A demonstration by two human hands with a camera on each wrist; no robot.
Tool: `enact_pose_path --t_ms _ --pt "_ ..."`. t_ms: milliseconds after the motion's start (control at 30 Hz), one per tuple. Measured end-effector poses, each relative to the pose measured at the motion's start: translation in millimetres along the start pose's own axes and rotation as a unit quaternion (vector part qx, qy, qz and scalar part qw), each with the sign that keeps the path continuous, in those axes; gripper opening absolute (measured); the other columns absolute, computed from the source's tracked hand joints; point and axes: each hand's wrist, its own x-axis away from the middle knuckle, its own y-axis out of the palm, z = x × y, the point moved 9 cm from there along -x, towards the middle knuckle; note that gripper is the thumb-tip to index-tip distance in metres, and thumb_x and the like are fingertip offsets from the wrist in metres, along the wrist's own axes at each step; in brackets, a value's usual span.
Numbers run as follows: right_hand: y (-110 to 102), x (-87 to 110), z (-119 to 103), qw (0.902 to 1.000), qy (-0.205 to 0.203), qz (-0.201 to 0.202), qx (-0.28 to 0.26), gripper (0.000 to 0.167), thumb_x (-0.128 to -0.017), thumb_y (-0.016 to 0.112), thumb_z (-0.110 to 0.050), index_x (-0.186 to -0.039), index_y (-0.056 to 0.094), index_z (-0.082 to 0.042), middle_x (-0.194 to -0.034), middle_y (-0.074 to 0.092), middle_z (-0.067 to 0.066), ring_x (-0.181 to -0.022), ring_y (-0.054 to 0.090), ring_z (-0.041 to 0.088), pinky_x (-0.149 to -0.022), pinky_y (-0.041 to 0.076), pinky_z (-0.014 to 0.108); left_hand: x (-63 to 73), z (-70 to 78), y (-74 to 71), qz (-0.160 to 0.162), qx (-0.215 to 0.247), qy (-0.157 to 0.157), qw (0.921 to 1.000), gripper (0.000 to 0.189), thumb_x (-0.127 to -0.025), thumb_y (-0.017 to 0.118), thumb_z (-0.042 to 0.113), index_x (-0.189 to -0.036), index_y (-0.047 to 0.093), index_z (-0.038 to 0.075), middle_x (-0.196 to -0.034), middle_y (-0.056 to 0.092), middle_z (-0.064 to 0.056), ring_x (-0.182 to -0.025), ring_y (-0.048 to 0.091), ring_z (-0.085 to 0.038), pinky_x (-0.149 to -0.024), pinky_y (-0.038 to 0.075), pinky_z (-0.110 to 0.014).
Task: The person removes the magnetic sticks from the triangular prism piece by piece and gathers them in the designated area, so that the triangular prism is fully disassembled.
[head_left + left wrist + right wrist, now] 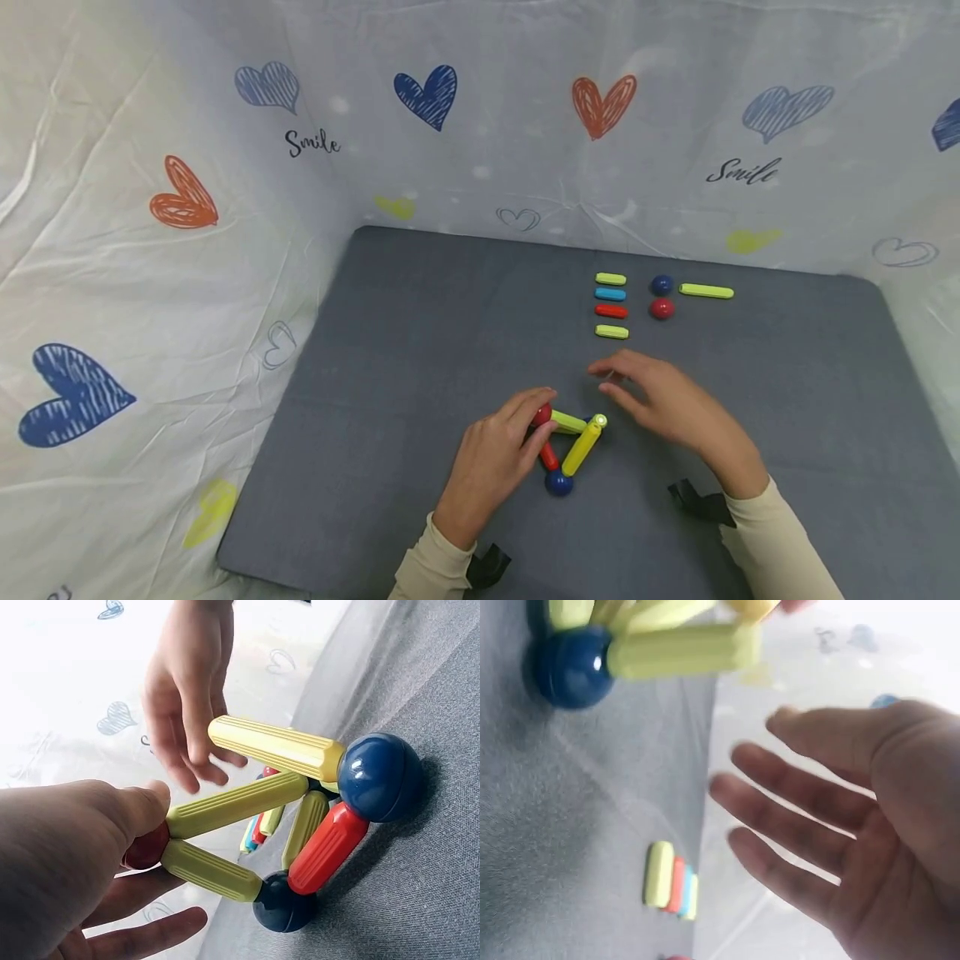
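My left hand (pixel 491 458) pinches a red ball (pixel 146 849) between thumb and fingers at the top of a stick-and-ball frame. Two yellow-green rods (pixel 236 804) run down from this ball toward the base. Down on the table, a red rod (pixel 328 851) joins two dark blue balls (pixel 381 778), and another yellow-green rod shows behind. A yellow rod (pixel 582 450) slants up from the near blue ball (pixel 558 482), its upper end free. My right hand (pixel 671 408) hovers right of the frame, fingers spread and loosely bent, holding nothing.
Toward the back of the grey table (pixel 420 333) lies a column of short rods (pixel 611 311) in yellow-green, blue and red. Beside it are a blue ball (pixel 662 285), a red ball (pixel 662 308) and a longer yellow-green rod (pixel 706 291). Heart-printed cloth (pixel 517 158) hangs behind.
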Motion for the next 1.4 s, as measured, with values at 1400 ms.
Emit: enact_pose_path --t_ms 1400 --pt "36 47.4 4 0.9986 0.043 -0.008 -0.028 0.026 -0.094 0.078 0.001 -0.114 0.068 -0.012 -0.105 0.071 -0.004 -0.093 0.071 0.013 -0.083 0.061 0.042 2.2 1.0 -0.1 -0.005 -0.002 0.001 1.0 0.046 -0.101 0.076 0.029 -0.144 0.064 0.019 -0.139 0.068 0.002 -0.072 0.069 -0.008 -0.063 0.054 -0.017"
